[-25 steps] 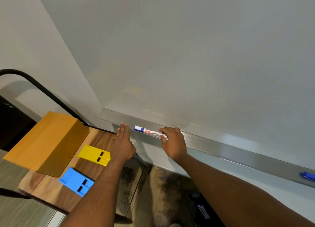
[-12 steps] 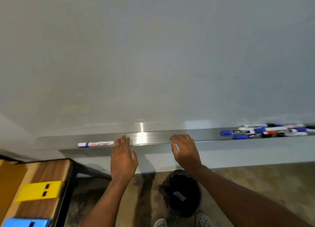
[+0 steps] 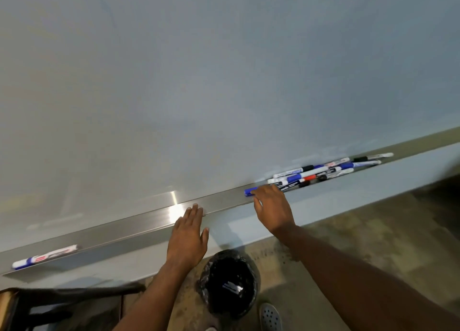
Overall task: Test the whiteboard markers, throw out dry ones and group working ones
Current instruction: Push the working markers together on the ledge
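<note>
A metal marker tray (image 3: 129,231) runs along the bottom of the whiteboard (image 3: 224,81). One blue-capped marker (image 3: 44,257) lies alone at the tray's left end. A pile of several markers (image 3: 321,172) sits at the right. My right hand (image 3: 271,208) reaches over the tray, fingers on a blue-capped marker (image 3: 249,191) at the pile's near end; whether they grip it is hidden. My left hand (image 3: 189,238) lies flat, fingertips on the tray's front edge, holding nothing.
A black lined trash bin (image 3: 230,287) stands on the floor below my hands, with a marker inside. A shoe (image 3: 271,317) shows beside it. A dark table edge (image 3: 62,298) is at the bottom left.
My view swung right, away from the table with the boxes. My right hand let go of the lone marker at the left and moved right to the marker pile. My left hand followed along the tray.
</note>
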Available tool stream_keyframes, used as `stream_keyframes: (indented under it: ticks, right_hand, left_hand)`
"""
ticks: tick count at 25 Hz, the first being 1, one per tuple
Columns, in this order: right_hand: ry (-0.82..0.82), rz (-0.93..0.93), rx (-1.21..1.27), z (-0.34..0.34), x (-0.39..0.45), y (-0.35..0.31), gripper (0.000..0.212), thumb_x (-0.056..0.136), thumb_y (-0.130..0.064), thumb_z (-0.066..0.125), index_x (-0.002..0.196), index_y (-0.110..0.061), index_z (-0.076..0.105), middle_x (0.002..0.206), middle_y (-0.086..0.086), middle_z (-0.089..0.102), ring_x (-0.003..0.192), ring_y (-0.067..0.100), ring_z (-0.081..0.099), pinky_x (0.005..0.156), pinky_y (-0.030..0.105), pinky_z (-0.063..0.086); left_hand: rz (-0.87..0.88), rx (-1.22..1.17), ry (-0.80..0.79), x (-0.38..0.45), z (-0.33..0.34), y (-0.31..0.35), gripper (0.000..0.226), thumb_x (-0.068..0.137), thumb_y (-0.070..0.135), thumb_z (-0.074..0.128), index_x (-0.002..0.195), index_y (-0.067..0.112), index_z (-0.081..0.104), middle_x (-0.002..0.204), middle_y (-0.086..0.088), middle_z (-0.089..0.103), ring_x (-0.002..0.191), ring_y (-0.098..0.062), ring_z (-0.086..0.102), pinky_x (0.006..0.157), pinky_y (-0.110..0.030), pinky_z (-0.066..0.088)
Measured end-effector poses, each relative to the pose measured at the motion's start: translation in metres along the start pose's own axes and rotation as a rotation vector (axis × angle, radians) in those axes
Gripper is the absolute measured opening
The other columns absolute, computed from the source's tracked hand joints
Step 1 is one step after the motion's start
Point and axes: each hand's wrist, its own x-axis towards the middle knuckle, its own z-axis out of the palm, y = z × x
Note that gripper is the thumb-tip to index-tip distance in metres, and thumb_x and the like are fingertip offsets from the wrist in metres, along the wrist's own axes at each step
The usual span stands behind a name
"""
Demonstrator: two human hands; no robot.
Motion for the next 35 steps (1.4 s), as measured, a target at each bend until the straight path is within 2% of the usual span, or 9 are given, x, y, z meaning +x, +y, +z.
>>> stream_keyframes:
  ticks: [4, 7, 11, 14, 16, 19, 21, 24, 35]
  right_hand:
    - [0.048, 0.15, 0.061, -0.018, 0.004, 0.055, 0.032, 0.093, -0.029, 0.06, 0.121, -0.013, 0.062, 0.119, 0.006, 0.065, 0.11, 0.025, 0.057, 0.096, 0.035, 0.045]
    - [0.198, 0.265, 0.08, -0.027, 0.0, 0.098, 0.041, 0.091, -0.033, 0.063, 0.124, -0.01, 0.06, 0.124, 0.01, 0.062, 0.115, 0.027, 0.056, 0.096, 0.036, 0.045]
    - [0.32, 0.41, 0.096, -0.049, 0.004, 0.168, 0.045, 0.091, -0.034, 0.061, 0.126, -0.006, 0.055, 0.13, 0.015, 0.057, 0.122, 0.03, 0.052, 0.098, 0.04, 0.044]
    - [0.294, 0.633, 0.037, -0.062, 0.014, 0.231, 0.05, 0.093, -0.041, 0.052, 0.129, -0.006, 0.05, 0.137, 0.019, 0.05, 0.127, 0.035, 0.046, 0.101, 0.049, 0.042]
    - [0.244, 0.758, -0.003, -0.066, 0.019, 0.269, 0.054, 0.094, -0.041, 0.048, 0.134, -0.005, 0.046, 0.145, 0.021, 0.041, 0.136, 0.038, 0.035, 0.107, 0.053, 0.034]
    - [0.15, 0.8, -0.016, -0.065, 0.025, 0.31, 0.059, 0.093, -0.045, 0.036, 0.139, -0.008, 0.04, 0.152, 0.022, 0.03, 0.141, 0.041, 0.023, 0.111, 0.056, 0.024]
    - [0.108, 0.808, -0.007, -0.059, 0.029, 0.32, 0.064, 0.09, -0.048, 0.029, 0.138, -0.008, 0.041, 0.151, 0.023, 0.031, 0.141, 0.042, 0.023, 0.112, 0.055, 0.023]
    - [0.074, 0.829, 0.002, -0.045, 0.03, 0.318, 0.059, 0.096, -0.046, 0.033, 0.139, -0.007, 0.042, 0.154, 0.023, 0.028, 0.143, 0.041, 0.021, 0.114, 0.054, 0.022]
    - [0.064, 0.809, -0.003, -0.015, 0.025, 0.25, 0.069, 0.097, -0.057, 0.03, 0.148, -0.011, 0.028, 0.16, 0.018, 0.014, 0.149, 0.034, 0.009, 0.118, 0.048, 0.016]
  left_hand:
    - [0.012, 0.07, -0.068, 0.012, 0.018, 0.031, 0.069, 0.094, 0.053, 0.017, 0.154, 0.021, 0.007, 0.156, 0.006, -0.012, 0.148, -0.015, -0.004, 0.116, -0.031, -0.001]
    - [0.039, 0.144, -0.045, 0.022, 0.031, 0.05, 0.074, 0.09, 0.06, 0.008, 0.154, 0.022, 0.003, 0.16, 0.003, -0.01, 0.147, -0.015, -0.01, 0.118, -0.034, 0.003]
    - [0.097, 0.228, -0.035, 0.044, 0.042, 0.089, 0.072, 0.093, 0.06, 0.011, 0.154, 0.022, 0.002, 0.161, -0.001, -0.005, 0.148, -0.02, -0.005, 0.119, -0.04, 0.01]
    - [0.174, 0.303, -0.04, 0.063, 0.05, 0.118, 0.07, 0.094, 0.058, 0.015, 0.154, 0.023, 0.004, 0.162, -0.003, -0.002, 0.149, -0.023, 0.003, 0.118, -0.043, 0.014]
    - [0.248, 0.335, -0.036, 0.079, 0.052, 0.142, 0.068, 0.095, 0.057, 0.02, 0.154, 0.025, 0.009, 0.162, -0.003, 0.001, 0.148, -0.025, 0.006, 0.119, -0.044, 0.016]
    - [0.365, 0.347, -0.043, 0.111, 0.053, 0.185, 0.065, 0.098, 0.053, 0.029, 0.154, 0.029, 0.007, 0.162, -0.004, -0.001, 0.149, -0.027, 0.006, 0.118, -0.047, 0.019]
    - [0.465, 0.367, -0.042, 0.132, 0.055, 0.213, 0.062, 0.1, 0.051, 0.027, 0.153, 0.032, 0.0, 0.161, -0.002, -0.01, 0.149, -0.026, -0.003, 0.119, -0.047, 0.01]
    - [0.577, 0.392, -0.063, 0.157, 0.063, 0.241, 0.056, 0.102, 0.046, 0.022, 0.152, 0.033, 0.0, 0.159, 0.0, -0.019, 0.148, -0.023, -0.014, 0.119, -0.042, -0.003]
    - [0.598, 0.423, -0.059, 0.154, 0.079, 0.189, 0.051, 0.103, 0.041, 0.025, 0.152, 0.026, 0.019, 0.162, 0.0, 0.004, 0.149, -0.02, 0.004, 0.12, -0.039, 0.014]
